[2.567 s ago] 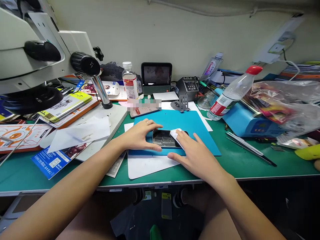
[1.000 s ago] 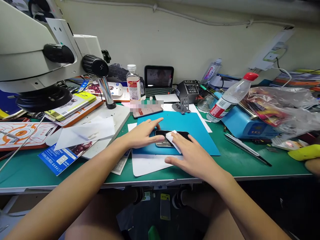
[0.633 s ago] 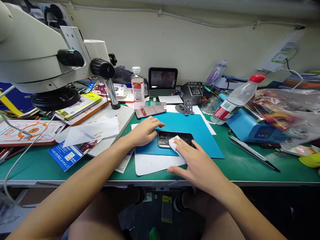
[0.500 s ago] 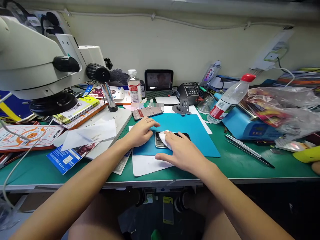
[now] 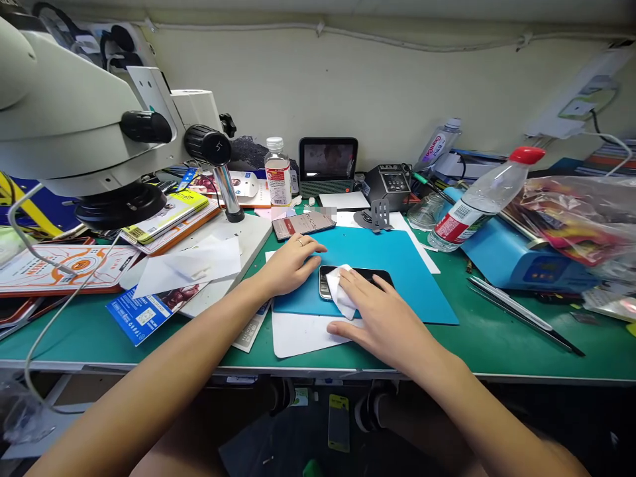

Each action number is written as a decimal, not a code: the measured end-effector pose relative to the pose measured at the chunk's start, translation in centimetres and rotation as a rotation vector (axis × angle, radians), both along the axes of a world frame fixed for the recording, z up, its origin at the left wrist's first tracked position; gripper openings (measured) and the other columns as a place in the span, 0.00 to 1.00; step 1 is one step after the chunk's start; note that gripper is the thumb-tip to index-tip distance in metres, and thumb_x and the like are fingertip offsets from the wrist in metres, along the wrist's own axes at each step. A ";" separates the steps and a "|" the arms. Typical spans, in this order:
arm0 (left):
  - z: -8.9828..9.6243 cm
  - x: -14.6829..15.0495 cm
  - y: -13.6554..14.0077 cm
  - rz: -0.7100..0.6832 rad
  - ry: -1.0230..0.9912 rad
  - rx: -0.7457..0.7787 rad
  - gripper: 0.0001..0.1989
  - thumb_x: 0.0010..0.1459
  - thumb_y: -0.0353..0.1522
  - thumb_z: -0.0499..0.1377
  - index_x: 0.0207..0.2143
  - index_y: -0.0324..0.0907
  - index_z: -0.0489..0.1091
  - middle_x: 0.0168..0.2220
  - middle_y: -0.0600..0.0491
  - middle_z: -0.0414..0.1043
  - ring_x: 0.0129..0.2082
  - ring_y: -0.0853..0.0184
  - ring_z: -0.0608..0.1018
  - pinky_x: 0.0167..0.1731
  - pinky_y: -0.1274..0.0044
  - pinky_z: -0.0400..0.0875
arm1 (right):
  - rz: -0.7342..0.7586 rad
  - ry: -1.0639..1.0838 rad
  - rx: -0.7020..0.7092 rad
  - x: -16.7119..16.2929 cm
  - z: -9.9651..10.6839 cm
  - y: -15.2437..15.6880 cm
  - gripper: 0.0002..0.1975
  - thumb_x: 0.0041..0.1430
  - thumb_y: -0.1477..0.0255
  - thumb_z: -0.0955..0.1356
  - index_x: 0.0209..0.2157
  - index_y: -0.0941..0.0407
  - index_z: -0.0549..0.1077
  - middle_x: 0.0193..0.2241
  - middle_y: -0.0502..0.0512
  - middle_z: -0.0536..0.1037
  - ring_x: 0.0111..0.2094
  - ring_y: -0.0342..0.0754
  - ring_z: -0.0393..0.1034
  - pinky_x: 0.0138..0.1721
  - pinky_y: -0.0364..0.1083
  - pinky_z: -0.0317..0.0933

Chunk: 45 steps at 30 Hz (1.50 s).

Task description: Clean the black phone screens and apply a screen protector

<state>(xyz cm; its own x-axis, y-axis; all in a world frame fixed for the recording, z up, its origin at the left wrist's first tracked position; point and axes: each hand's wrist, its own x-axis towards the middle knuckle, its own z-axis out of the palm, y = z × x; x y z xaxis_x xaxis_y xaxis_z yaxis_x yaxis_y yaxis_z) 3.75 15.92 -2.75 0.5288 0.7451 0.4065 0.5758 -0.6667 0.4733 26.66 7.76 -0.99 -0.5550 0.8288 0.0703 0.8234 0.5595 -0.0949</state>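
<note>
A black smartphone lies flat on a blue mat, with glare on its left end. My right hand presses a folded white tissue against the phone with its outstretched fingertips. The tissue hangs over the phone's near edge, and the hand covers much of the phone's right part. My left hand rests palm down on the mat's left side, just left of the phone. Its fingers are loosely bent and apart, with nothing in them. A second phone with a lit screen lies beyond that hand.
At the left, a microscope overhangs a white base and piled boxes. Tweezers lie at the right near a red-capped bottle. A small screen device and a labelled bottle stand at the back.
My right hand has drawn the tissue slightly toward me across the phone, so more of the tissue shows. The whole view has shifted a little. My left hand stays on the mat.
</note>
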 end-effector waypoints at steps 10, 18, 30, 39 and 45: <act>0.0 0.0 -0.1 -0.006 -0.001 -0.046 0.16 0.72 0.35 0.48 0.53 0.39 0.72 0.51 0.45 0.73 0.51 0.57 0.71 0.55 0.64 0.68 | -0.053 -0.040 0.000 0.5 -0.9 1.2 0.40 0.67 0.45 0.59 0.69 0.58 0.60 0.70 0.60 0.56 0.71 0.58 0.49 0.67 0.66 0.51; 0.0 0.1 0.0 -0.018 0.000 -0.045 0.18 0.73 0.37 0.47 0.52 0.39 0.72 0.51 0.45 0.73 0.52 0.57 0.71 0.57 0.64 0.67 | -0.050 -0.039 0.022 1.3 -1.2 -0.1 0.40 0.67 0.46 0.60 0.70 0.56 0.57 0.70 0.60 0.54 0.71 0.58 0.49 0.68 0.67 0.51; -0.1 0.2 0.0 -0.027 0.015 -0.075 0.18 0.73 0.38 0.46 0.54 0.42 0.71 0.52 0.46 0.73 0.52 0.58 0.71 0.56 0.63 0.68 | -0.064 -0.022 -0.014 1.1 -1.1 -0.2 0.39 0.67 0.47 0.61 0.71 0.55 0.55 0.71 0.61 0.52 0.72 0.58 0.46 0.68 0.68 0.48; 0.0 0.2 0.0 -0.017 0.027 -0.093 0.19 0.73 0.38 0.45 0.54 0.41 0.71 0.52 0.45 0.73 0.52 0.58 0.72 0.56 0.64 0.67 | -0.041 -0.045 0.004 1.0 -1.2 0.3 0.39 0.67 0.47 0.61 0.71 0.54 0.55 0.71 0.61 0.52 0.72 0.58 0.47 0.67 0.68 0.49; -0.1 0.3 0.0 -0.045 0.029 -0.059 0.19 0.73 0.38 0.45 0.54 0.40 0.71 0.52 0.45 0.74 0.52 0.58 0.71 0.56 0.64 0.66 | -0.036 -0.025 0.020 1.3 -1.7 -0.3 0.40 0.67 0.45 0.61 0.71 0.55 0.56 0.72 0.61 0.51 0.72 0.59 0.46 0.68 0.66 0.50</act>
<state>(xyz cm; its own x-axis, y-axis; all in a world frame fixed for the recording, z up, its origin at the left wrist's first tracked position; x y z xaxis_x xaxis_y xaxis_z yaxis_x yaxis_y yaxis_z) 4.01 15.92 -2.80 0.5733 0.7425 0.3464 0.5601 -0.6637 0.4958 27.93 7.50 -2.65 -0.5269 0.8467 0.0738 0.8449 0.5312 -0.0627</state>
